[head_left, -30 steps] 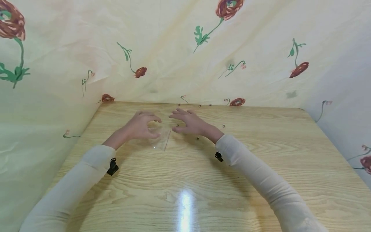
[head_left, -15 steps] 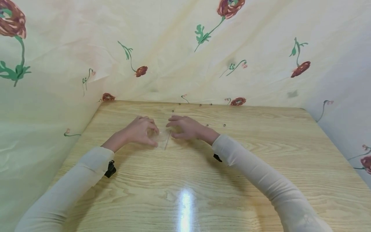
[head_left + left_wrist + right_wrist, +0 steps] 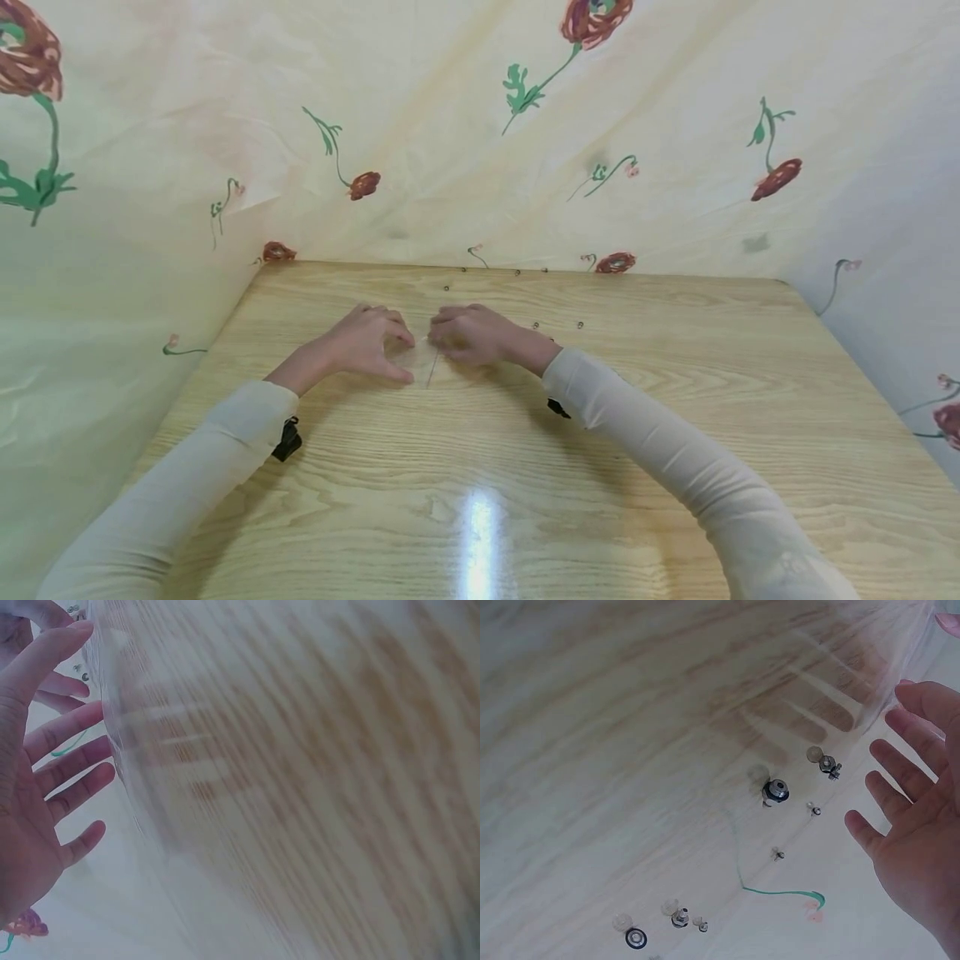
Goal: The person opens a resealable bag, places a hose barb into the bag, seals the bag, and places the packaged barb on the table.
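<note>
A clear plastic bag (image 3: 422,373) with a thin reddish line along one edge lies flat on the wooden table, between the two hands. From the left, my left hand (image 3: 363,343) reaches over it, thumb and fingers apart, fingertips at the bag. The left wrist view shows that hand's fingers (image 3: 71,784) fairly straight and spread. On the other side, my right hand (image 3: 476,335) has thumb and index finger close together at the lined edge, pinching the bag there. In the right wrist view its other fingers (image 3: 900,776) hang loosely. The right fingers cover part of the bag's edge.
Several small metal pieces like nuts or bolts stand behind and right of the hands, including one small piece (image 3: 580,325) and one larger piece (image 3: 777,790). A flower-printed cloth (image 3: 450,125) hangs behind the wooden table (image 3: 420,500). Light glares near the front.
Both hands have come down and closer to the bag. The right hand's thumb and fingers have drawn together at its edge, while the left hand has barely moved in the last half second.
</note>
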`<state>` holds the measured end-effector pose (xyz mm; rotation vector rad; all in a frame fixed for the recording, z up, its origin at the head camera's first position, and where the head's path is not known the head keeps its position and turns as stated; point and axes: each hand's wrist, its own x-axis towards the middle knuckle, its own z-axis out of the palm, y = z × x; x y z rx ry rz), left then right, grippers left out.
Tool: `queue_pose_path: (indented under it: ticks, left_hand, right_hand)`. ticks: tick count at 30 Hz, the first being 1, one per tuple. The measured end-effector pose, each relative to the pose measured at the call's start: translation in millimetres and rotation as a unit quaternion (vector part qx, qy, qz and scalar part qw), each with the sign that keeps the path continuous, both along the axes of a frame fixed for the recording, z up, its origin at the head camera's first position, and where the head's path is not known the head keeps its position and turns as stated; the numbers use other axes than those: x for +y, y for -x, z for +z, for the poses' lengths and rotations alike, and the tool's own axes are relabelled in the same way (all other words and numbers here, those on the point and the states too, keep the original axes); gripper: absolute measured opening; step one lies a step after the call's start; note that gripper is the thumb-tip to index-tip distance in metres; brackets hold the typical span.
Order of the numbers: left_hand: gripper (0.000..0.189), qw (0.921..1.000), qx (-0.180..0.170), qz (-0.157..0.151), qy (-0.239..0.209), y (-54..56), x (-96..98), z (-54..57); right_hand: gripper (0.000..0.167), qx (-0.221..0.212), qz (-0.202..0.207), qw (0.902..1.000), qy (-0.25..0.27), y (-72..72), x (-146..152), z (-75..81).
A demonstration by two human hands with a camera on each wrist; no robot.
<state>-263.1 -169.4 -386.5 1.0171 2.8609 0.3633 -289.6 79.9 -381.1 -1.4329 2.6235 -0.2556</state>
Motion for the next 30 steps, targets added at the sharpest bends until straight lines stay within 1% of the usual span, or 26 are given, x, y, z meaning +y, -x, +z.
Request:
queue_pose_path:
  ticks: [3, 7, 11, 16, 19, 24, 27, 30]
  left_hand:
    - [0.053, 0.9999, 0.005, -0.001, 0.009, 1.3, 1.6, -1.2]
    - [0.057, 0.9997, 0.014, -0.006, 0.019, 0.8, 4.6, -0.4]
    - [0.062, 0.9996, 0.016, -0.004, 0.025, -0.8, 8.2, 1.5]
    - [0.061, 0.9995, 0.016, -0.002, 0.029, -2.1, 11.2, 1.6]
    - [0.059, 0.9996, 0.017, -0.006, 0.024, -2.1, 12.6, 1.1]
    - [0.052, 0.9995, 0.019, -0.025, 0.002, -2.3, 13.8, -1.1]
    - [0.048, 0.9992, 0.01, -0.036, -0.013, -2.4, 14.7, -1.8]
    - [0.047, 0.999, 0.001, -0.043, -0.016, -2.5, 15.9, -2.0]
  right_hand:
    - [0.039, 0.0, 0.002, 0.9999, -0.016, -0.7, 0.3, 1.0]
    - [0.039, -0.004, -0.008, 0.9997, -0.024, -0.6, 0.3, 1.1]
    - [0.038, -0.004, -0.016, 0.9995, -0.026, 0.3, 0.0, -0.3]
    - [0.036, 0.008, -0.012, 0.9998, -0.013, -0.4, -0.6, -1.7]
    - [0.035, 0.01, -0.014, 0.9998, -0.005, -1.5, -1.0, -1.7]
    - [0.033, 0.022, -0.021, 0.9995, -0.004, -3.8, -1.4, -1.4]
    - [0.031, 0.035, -0.018, 0.9992, -0.002, -4.4, -1.3, -2.1]
    - [0.029, 0.041, -0.016, 0.999, 0.005, -4.6, -1.1, -2.7]
